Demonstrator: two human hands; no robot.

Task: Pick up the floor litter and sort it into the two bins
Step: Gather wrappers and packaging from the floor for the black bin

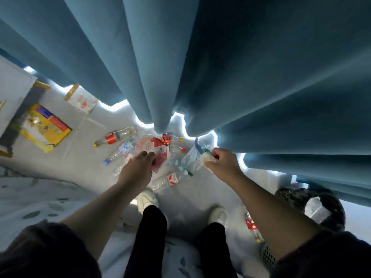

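Observation:
Litter lies on the pale floor below the blue curtain. My left hand [138, 167] reaches down and pinches a red and pink plastic wrapper [158, 151]. My right hand [222, 161] grips a crumpled clear plastic bottle [192, 157] with a blue strip, held just above the pile. Around them lie a red-labelled bottle [114, 137], a blue-capped bottle [120, 152] and a clear bottle with a red and white label [166, 181]. At the lower right a white mesh bin [268, 257] is partly hidden by my right arm.
A heavy blue curtain [200, 67] hangs close ahead. A yellow carton [43, 127] and a clear bag [82, 101] lie at the left beside white furniture [12, 91]. A dark patterned bag or bin [313, 205] holds plastic at the right. My white shoes [147, 199] stand below the pile.

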